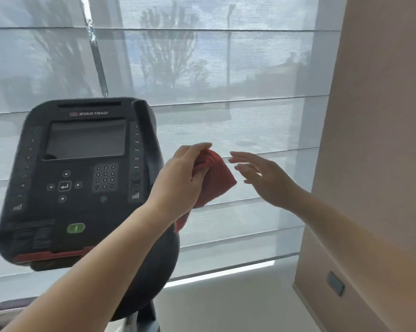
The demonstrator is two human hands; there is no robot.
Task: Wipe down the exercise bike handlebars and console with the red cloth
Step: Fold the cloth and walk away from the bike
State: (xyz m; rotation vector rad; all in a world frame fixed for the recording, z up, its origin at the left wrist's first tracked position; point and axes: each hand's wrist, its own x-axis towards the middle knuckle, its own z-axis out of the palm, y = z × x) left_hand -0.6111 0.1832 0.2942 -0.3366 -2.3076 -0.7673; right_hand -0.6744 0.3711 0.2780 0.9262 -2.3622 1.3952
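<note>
The left hand (183, 178) holds the red cloth (217, 179) in the air to the right of the console (82, 178), clear of its surface. Its fingers (197, 149) are curled and pinch the bunched upper part of the fabric, while a lower corner hangs loose below the wrist. The right hand (270, 182) is near the cloth without touching it; its fingers (243, 156) are straight, spread and hold nothing. Judged risk: if the cloth passes between hands, the loose bunch may slip, because only a small part of it is pinched. A crumpled cloth also gives poor contact, so folding it flat is advisable. Wiping across the console may press the keypad (105, 177) or the green button (76, 228) and trigger an input. The handlebars are mostly out of view, so their state cannot be told. Behind the work area hangs a translucent window blind (238, 121); a wall (382, 140) with a socket plate (336, 283) stands on the right. The left forearm crosses in front of the console's lower right edge and hides it.
</note>
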